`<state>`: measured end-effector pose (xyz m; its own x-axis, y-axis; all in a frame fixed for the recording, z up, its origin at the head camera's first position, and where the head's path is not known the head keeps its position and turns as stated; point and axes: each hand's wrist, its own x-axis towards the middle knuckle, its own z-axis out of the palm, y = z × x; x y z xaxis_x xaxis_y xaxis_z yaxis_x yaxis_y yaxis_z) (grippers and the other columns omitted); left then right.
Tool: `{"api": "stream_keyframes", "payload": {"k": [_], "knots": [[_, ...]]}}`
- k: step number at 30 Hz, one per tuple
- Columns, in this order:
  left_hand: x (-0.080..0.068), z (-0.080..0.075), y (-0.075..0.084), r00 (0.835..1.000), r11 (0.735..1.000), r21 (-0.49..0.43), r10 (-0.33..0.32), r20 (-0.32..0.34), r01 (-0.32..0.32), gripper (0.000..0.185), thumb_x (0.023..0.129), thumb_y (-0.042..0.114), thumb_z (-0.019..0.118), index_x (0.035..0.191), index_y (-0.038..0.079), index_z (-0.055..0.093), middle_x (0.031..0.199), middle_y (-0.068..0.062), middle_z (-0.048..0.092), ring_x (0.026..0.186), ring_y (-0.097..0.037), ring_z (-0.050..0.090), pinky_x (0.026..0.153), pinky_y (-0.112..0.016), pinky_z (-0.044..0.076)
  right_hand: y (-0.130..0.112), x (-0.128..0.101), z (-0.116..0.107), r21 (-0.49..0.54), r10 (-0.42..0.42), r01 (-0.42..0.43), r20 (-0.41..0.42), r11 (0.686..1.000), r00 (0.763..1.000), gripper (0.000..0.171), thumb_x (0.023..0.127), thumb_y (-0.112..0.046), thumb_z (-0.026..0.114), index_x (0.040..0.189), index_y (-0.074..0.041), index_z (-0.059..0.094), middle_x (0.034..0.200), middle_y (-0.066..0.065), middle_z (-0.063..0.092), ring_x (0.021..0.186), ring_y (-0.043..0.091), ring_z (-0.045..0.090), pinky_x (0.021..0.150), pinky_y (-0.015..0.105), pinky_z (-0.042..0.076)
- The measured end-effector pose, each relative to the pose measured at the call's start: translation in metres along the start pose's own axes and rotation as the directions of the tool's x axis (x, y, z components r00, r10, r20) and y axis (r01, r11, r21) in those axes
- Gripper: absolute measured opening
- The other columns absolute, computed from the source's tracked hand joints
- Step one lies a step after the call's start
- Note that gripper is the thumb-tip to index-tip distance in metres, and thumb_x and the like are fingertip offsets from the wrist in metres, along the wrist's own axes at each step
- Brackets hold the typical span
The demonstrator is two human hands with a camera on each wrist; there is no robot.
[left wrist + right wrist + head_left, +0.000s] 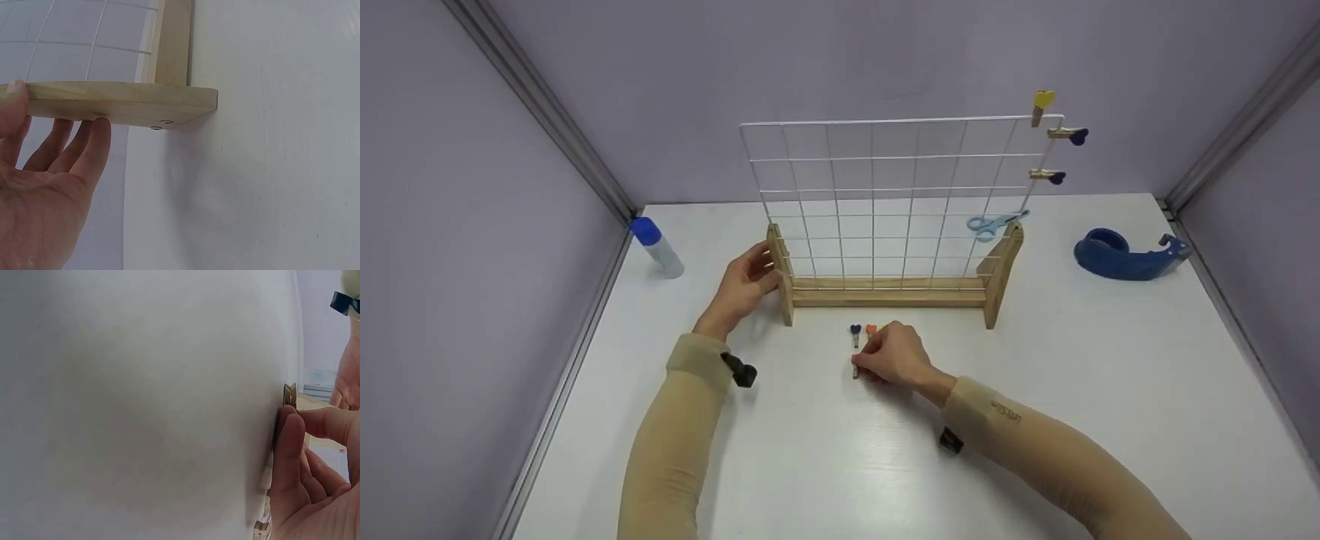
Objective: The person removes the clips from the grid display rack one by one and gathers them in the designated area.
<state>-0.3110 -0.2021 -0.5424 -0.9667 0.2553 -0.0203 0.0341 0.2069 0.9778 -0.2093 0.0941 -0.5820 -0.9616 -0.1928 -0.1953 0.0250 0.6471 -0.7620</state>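
Note:
A white wire grid stands upright in a wooden stand at mid-table. My left hand grips the stand's left foot, with the thumb on one side and the fingers on the other. Just in front of the stand, my right hand pinches a small wooden clothespin that lies on the table; the right wrist view shows its end between thumb and forefinger. A blue-heart peg and an orange-heart peg lie right beside that hand.
Three heart pegs are clipped at the grid's top right: one yellow and two dark blue. A light blue scissor-shaped clip hangs lower down. A blue tape dispenser sits right, a blue-capped bottle left. Walls enclose the table.

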Motion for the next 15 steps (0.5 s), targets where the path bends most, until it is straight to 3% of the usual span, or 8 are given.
{"api": "stream_keyframes", "payload": {"k": [8,15], "knots": [[-0.001,0.0,0.0,1.0,1.0,-0.005,0.01,0.006,-0.01,0.068,0.111,0.004,0.068,0.173,0.007,0.041,0.168,-0.028,0.053,0.158,-0.044,0.055,0.125,-0.043,0.058,-0.004,-0.006,-0.021,-0.029,-0.037,0.037,-0.019,0.999,0.999,0.014,0.098,-0.022,0.082,0.091,-0.013,0.091,0.072,-0.003,0.082,0.059,0.005,0.067,0.057,0.018,0.053],[0.0,0.0,0.0,1.0,1.0,0.003,0.017,0.004,-0.017,0.067,0.11,0.004,0.068,0.173,0.006,0.042,0.167,-0.028,0.054,0.155,-0.044,0.057,0.119,-0.035,0.062,-0.015,-0.018,-0.075,-0.02,-0.2,0.199,-0.021,0.98,0.98,0.016,0.1,-0.019,0.08,0.105,-0.007,0.09,0.088,0.007,0.086,0.069,0.01,0.075,0.059,0.021,0.058]]}}
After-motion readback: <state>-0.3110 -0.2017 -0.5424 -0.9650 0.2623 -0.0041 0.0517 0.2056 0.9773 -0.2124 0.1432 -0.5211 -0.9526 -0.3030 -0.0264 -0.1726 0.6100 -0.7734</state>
